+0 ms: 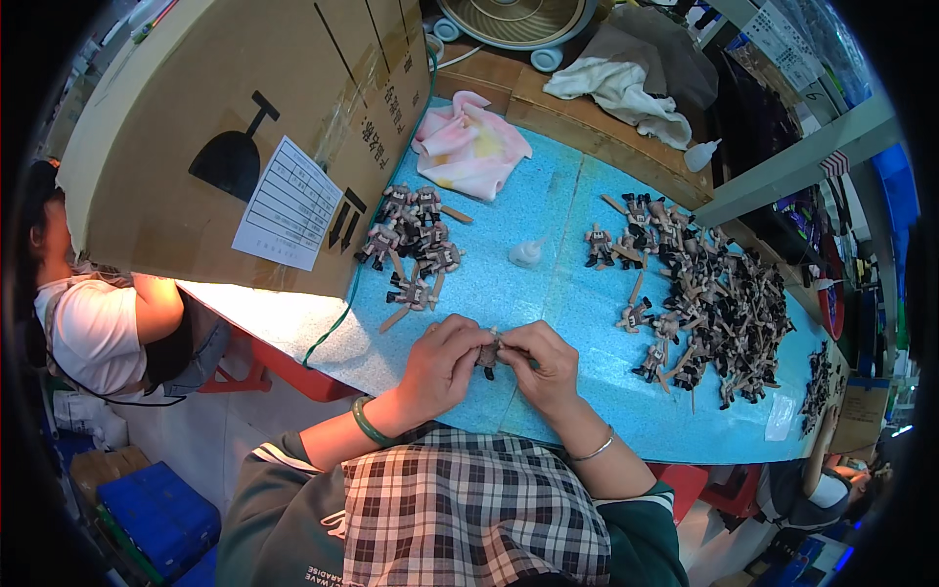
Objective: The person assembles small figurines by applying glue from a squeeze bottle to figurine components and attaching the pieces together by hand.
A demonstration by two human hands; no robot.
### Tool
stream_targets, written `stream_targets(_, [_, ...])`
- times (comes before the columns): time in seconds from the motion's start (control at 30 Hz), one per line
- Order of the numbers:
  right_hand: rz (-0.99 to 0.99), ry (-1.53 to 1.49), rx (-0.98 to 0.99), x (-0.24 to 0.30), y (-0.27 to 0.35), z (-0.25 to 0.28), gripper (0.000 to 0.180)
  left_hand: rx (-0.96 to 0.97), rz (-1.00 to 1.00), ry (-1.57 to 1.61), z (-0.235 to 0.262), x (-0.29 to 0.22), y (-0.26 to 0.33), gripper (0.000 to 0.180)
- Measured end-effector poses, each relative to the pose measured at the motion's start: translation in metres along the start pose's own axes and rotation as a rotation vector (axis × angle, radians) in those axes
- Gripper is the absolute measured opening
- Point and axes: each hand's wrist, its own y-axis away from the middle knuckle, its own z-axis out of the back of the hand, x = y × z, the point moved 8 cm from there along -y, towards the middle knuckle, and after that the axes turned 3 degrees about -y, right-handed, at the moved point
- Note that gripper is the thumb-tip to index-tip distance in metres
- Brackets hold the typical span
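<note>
Both my hands meet over the near edge of the blue-topped table, pinching one small figurine between them. It is greyish brown with dark lower parts. My left hand is closed on its left side, and my right hand grips it from the right with thumb and fingers. Similar figurines lie in a small group ahead to the left, some with flat wooden sticks. A far larger pile of figurines spreads over the right side. Between these groups stands a small white squeeze bottle.
A large cardboard box rises at the left. A pink and white cloth lies at the back, near a fan and a white rag. Another squeeze bottle is at the back right. People sit on both sides.
</note>
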Motion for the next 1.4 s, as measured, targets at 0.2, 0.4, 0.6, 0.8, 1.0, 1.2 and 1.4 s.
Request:
stream_targets(0.2, [0.012, 0.010, -0.010, 0.001, -0.001, 0.001, 0.021, 0.002, -0.006, 0.008, 0.000, 0.000, -0.001, 0.025])
stream_targets(0.4, [0.079, 0.064, 0.020, 0.003, 0.000, -0.001, 0.021, 0.015, -0.035, -0.027, -0.001, -0.001, -0.001, 0.022])
stream_targets(0.6, [-0.147, -0.109, -0.016, -0.010, 0.002, -0.003, 0.020, -0.003, -0.003, 0.020, 0.000, 0.001, 0.000, 0.023])
stream_targets(0.8, [-0.035, -0.048, 0.009, -0.009, 0.003, -0.001, 0.020, 0.004, -0.006, 0.024, -0.001, 0.000, -0.001, 0.025])
stream_targets(1.0, [0.129, 0.043, 0.015, 0.001, 0.002, -0.002, 0.022, 0.014, -0.016, 0.011, -0.001, 0.000, 0.000, 0.024])
stream_targets(1.2, [-0.142, -0.155, -0.043, -0.011, 0.002, -0.002, 0.021, -0.002, 0.005, 0.051, 0.000, 0.002, 0.000, 0.025])
stream_targets(1.4, [0.031, -0.054, -0.017, -0.003, 0.002, 0.000, 0.022, 0.008, -0.004, 0.042, -0.001, 0.001, 0.000, 0.025])
